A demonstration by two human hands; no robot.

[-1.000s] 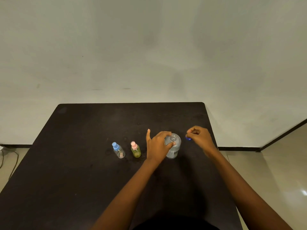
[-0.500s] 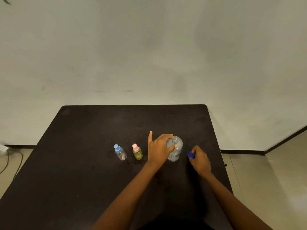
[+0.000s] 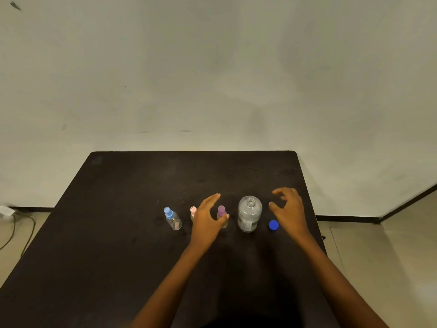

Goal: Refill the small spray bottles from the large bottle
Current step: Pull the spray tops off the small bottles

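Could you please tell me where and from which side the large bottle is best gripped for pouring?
Probably around the wide round body of the large bottle, near the label, from its right with the right hand, which is open beside it. It stands upright, neck uncapped. The purple-capped bottle and left hand crowd its left; only the flat blue cap lies right.

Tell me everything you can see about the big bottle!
The big bottle is see-through and looks like plastic, with round shoulders and a short open neck, no cap on. A pale label sits low on its side. It stands upright on the dark table, between the purple-topped bottle and the blue cap. The left hand and right hand are near but do not touch it. How full it is I cannot tell.
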